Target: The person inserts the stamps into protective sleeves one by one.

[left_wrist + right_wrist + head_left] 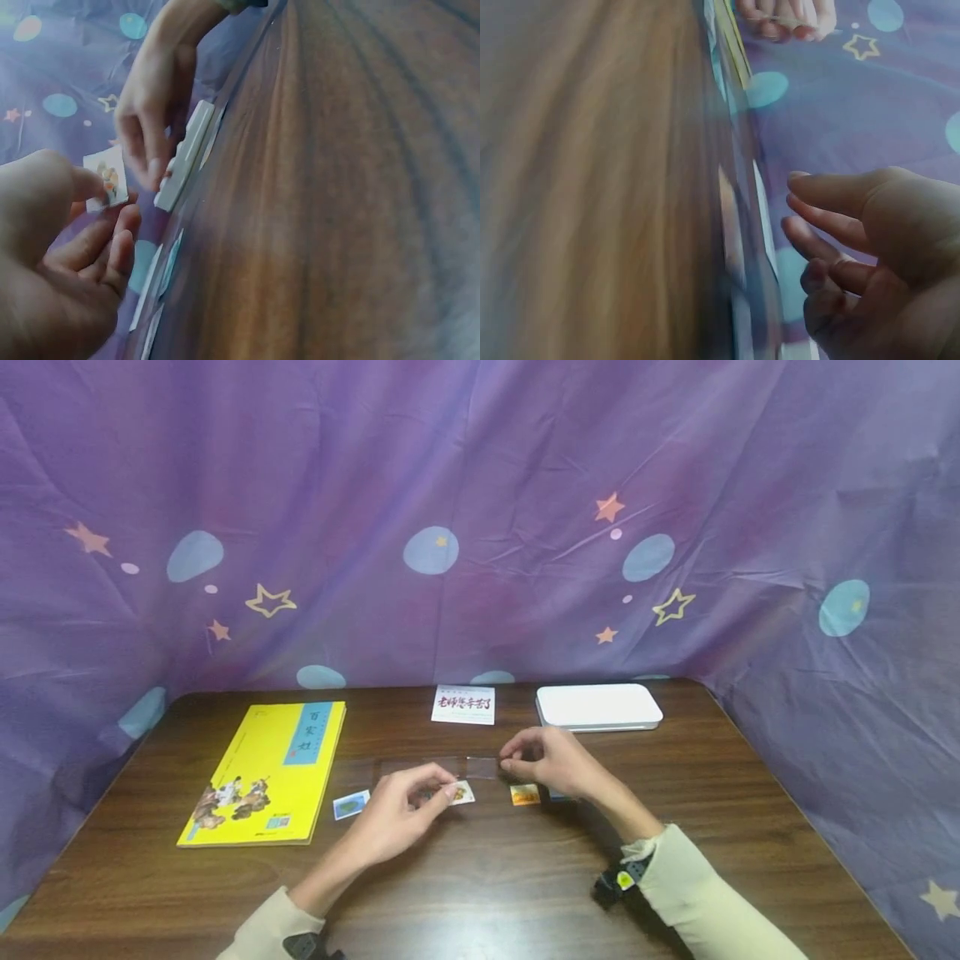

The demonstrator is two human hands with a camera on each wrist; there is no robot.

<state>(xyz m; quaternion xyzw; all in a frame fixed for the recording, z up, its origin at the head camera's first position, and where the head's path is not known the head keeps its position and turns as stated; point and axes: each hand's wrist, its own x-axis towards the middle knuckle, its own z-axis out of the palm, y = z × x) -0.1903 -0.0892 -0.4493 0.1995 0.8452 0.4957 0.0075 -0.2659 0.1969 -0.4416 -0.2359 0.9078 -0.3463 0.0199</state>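
My left hand (400,810) pinches a stamp (462,792) between thumb and fingers. In the left wrist view this stamp (111,176) has a white border and an orange and brown picture. My right hand (558,762) hovers beside the right end of a clear plastic strip (482,767). In the right wrist view the fingers (832,225) are loosely bent, with nothing seen between them. On the table lie a blue stamp (351,805) left of my left hand and an orange stamp (525,794) below my right hand. Another blue piece (558,795) is mostly hidden under that hand.
A yellow book (262,777) lies on the left of the brown wooden table (480,877). At the back are a white card (463,704) with red characters and a white flat case (598,706). A purple patterned curtain (480,460) hangs behind.
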